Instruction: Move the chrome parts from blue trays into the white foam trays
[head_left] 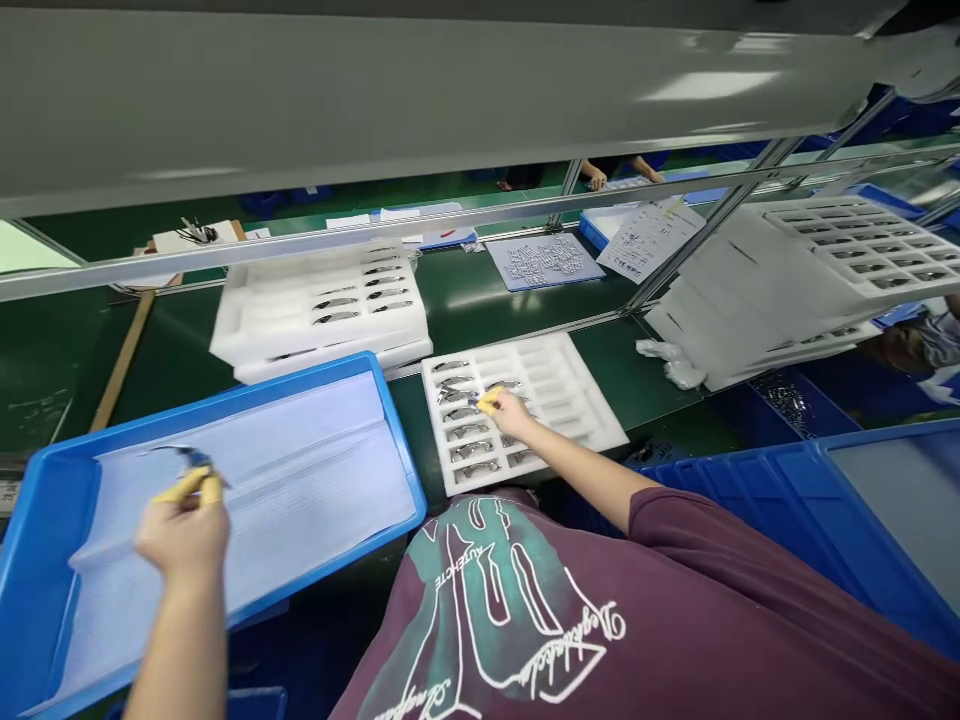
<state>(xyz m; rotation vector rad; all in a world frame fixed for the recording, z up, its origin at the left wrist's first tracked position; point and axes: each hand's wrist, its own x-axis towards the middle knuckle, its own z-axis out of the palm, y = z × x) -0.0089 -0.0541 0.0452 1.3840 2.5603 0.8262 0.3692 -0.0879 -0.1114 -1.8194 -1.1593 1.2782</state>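
My left hand (186, 530), yellow covers on its fingertips, is above the blue tray (401, 440), which has a pale sheet lying in it. Pinched in that hand is a thin, curved, shiny metal part (180, 450), blurred by motion. Over the left side of a white foam tray (592, 430), my right hand (511, 412) has its yellow-covered fingertips closed on a similar shiny metal part (466, 399). The fingers partly hide this part. Several curved metal parts (476, 468) lie in the foam tray's slots, mostly in its left column.
Stacked foam trays (262, 310) with metal parts stand behind the blue tray; more foam trays (720, 310) lean at the right. Further back are a flat tray of small pieces (544, 262) and a written sheet (649, 240). A metal rail (450, 218) crosses overhead. A co-worker's hands (596, 178) show beyond.
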